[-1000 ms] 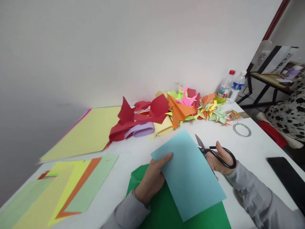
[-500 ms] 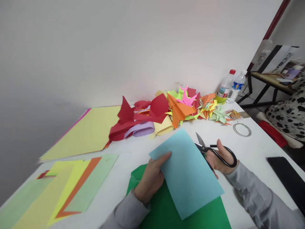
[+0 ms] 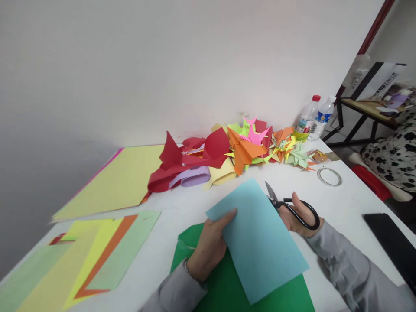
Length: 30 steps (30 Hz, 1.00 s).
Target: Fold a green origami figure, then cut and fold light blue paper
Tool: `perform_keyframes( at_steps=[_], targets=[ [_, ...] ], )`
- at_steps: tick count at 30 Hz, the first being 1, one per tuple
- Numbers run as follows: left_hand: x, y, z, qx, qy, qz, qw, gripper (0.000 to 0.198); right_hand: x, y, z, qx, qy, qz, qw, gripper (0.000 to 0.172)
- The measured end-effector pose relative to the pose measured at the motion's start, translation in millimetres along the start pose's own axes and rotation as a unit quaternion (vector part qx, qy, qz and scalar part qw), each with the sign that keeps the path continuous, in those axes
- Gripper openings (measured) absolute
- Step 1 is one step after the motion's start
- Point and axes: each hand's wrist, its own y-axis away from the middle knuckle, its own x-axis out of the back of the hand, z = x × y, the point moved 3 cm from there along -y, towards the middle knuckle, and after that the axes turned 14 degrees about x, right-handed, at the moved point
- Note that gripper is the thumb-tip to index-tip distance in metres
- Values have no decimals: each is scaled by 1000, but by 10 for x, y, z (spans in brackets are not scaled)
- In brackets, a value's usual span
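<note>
A light blue sheet (image 3: 260, 242) is pinched in my left hand (image 3: 211, 245), the thumb on its upper face near the left corner. My right hand (image 3: 297, 219) is wrapped round black-handled scissors (image 3: 276, 202); their blades stand apart and point up and left beside the sheet's right edge. Part of the lower blade and some right-hand fingers are hidden behind the sheet. Under the blue sheet lies green paper (image 3: 221, 286) on the white table.
Folded paper pieces (image 3: 245, 149) are heaped against the wall. Pale yellow sheets (image 3: 120, 182) and coloured strips (image 3: 126, 251) lie left. At right are two bottles (image 3: 320, 119), a tape roll (image 3: 329, 177) and a black flat object (image 3: 390, 242). A person in patterned clothing sits far right.
The blue sheet and my left hand have shifted slightly right and down. My right hand and the scissors have moved slightly left, and more of the lower blade is behind the sheet.
</note>
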Motion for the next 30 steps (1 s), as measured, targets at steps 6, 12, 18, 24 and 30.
perform_keyframes(
  at_steps=[6,12,18,24,30],
  targets=[
    [6,-15,2,-3,-6,-4,1000,29,-58,-26,-99,20,35,-2,999,83],
    [17,-52,13,7,-12,-27,1000,30,-124,-22,-192,55,99,31,993,68],
    [20,-83,27,15,-56,-64,996,33,-271,18,-249,54,115,-58,990,76],
    [31,-111,13,12,-80,-73,994,28,-286,96,-313,59,163,-92,980,76],
    [30,-92,21,4,-70,-66,995,30,-164,44,-176,86,145,-31,985,69]
  ],
)
